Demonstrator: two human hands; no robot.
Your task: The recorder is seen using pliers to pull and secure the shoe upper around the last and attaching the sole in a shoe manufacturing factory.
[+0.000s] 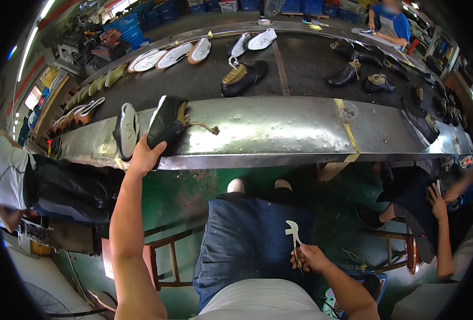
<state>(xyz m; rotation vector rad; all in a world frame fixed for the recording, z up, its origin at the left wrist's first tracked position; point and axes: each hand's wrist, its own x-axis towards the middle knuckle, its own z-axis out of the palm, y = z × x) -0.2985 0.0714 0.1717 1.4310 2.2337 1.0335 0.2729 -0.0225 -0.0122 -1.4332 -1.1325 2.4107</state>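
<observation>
My left hand (147, 153) grips a black shoe (164, 121) by its lower end, thumb across it. The shoe has an olive part and a pale stitched edge, is tipped up over the metal edge strip of the bench, and trails a brown cord (204, 127). Just left of it leans a dark-edged sole (127, 129) with a white inner face. Low over my lap, my right hand (314, 258) is closed round the handles of lasting pincers (294, 233), whose broad hammer-like head points away from me. Whether the pincer jaws touch is too small to tell.
The metal strip (268, 125) edges a dark belt (167, 82) carrying white soles (175, 55), a black-and-olive shoe (244, 77) and several dark shoes at right. A small clear cup (348, 111) sits on the strip. Co-workers sit left (12, 170) and right (407, 197); another works across the belt (391, 26).
</observation>
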